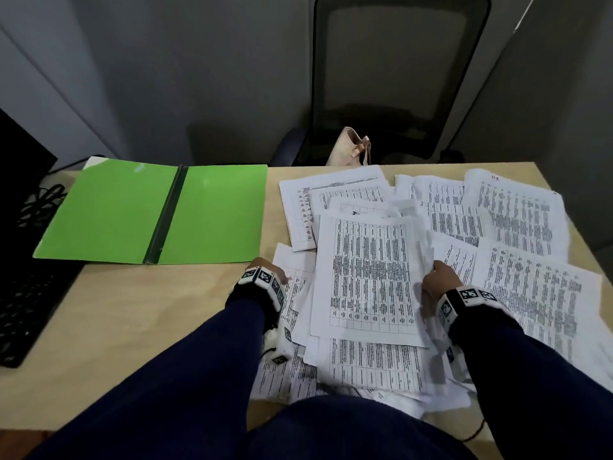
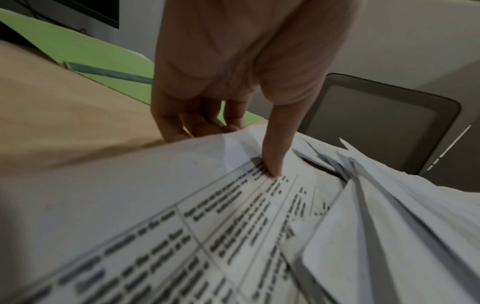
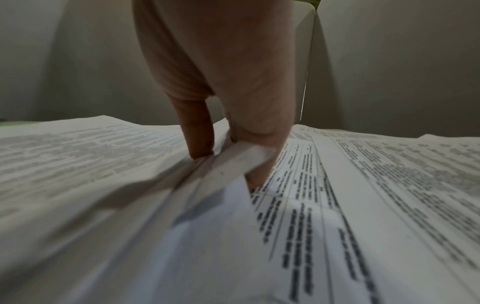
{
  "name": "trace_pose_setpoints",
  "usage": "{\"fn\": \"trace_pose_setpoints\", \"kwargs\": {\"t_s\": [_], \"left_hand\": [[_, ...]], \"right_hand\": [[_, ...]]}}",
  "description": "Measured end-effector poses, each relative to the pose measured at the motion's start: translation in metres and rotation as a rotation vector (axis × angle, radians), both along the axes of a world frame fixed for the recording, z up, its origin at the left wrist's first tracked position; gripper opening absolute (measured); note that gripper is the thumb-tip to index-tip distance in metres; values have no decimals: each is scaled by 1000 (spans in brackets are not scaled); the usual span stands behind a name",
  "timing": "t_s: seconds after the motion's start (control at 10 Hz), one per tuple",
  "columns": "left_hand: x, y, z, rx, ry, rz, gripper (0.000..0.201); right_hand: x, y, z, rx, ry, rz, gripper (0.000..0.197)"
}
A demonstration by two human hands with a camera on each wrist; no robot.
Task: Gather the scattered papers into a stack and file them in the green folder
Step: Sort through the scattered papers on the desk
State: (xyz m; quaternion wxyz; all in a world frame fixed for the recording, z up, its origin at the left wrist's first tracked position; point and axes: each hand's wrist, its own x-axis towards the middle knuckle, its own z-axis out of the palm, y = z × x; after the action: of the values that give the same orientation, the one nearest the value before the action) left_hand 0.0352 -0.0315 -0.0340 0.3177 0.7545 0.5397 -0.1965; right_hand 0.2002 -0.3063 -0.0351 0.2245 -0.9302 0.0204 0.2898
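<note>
From the head view, the green folder [image 1: 151, 214] lies open and flat on the far left of the desk [image 1: 132, 327], with nothing filed in it, while the papers [image 1: 517, 227] are spread in an overlapping mess across the right half. The left hand [image 1: 268, 273] and right hand [image 1: 441, 280] sit on either side of a loose pile [image 1: 368, 280] in the middle, so the gathering looks only partly done: many sheets lie out to the right and far side, nothing is squared up, and the filing has not begun. A keyboard [image 1: 23, 300] sits at the left edge and an office chair [image 1: 394, 78] with a pale bag [image 1: 350, 147] stands beyond the desk. The left wrist view shows what the head view hides: the left hand [image 2: 233, 67] grips the pile's edge, thumb pressing down on a printed sheet [image 2: 182, 226] and the other fingers [image 2: 197, 123] curled under it; the folder [image 2: 103, 59] shows just behind. The right wrist view shows the right hand [image 3: 223, 82] pinching a bunch of sheet edges [image 3: 233, 162] between thumb and fingers, lifting them slightly off the papers beneath; only a sliver of green shows here.
</note>
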Motion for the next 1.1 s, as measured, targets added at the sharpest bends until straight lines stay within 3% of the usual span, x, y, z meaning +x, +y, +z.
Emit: {"fn": "trace_pose_setpoints", "kwargs": {"t_s": [0.2, 0.3, 0.4, 0.6, 0.7, 0.8, 0.9, 1.1], "left_hand": [[-1, -4, 10, -5, -27, -16, 48], [-3, -7, 9, -39, -130, -44, 48], [-8, -10, 6, 81, -294, -56, 35], [-14, 11, 23, 300, -399, -93, 51], [-13, 32, 35, 353, -455, -129, 43], [-10, 46, 56, 416, -517, -169, 21], [-4, 60, 86, 480, -568, -198, 14], [12, 77, 164, 612, -649, -346, 17]], "right_hand": [[-3, 1, 2, -29, -2, 20, 33], [-5, 1, 2, -10, -20, 26, 32], [-4, -3, 0, 12, -37, 20, 32], [-3, -19, 11, 90, -114, -53, 36], [-1, -27, 14, 54, -146, -43, 34], [-4, -32, 14, 3, -178, -20, 31], [-6, -31, 11, -29, -176, -11, 28], [-7, -26, 14, -33, -110, -12, 26]]}}
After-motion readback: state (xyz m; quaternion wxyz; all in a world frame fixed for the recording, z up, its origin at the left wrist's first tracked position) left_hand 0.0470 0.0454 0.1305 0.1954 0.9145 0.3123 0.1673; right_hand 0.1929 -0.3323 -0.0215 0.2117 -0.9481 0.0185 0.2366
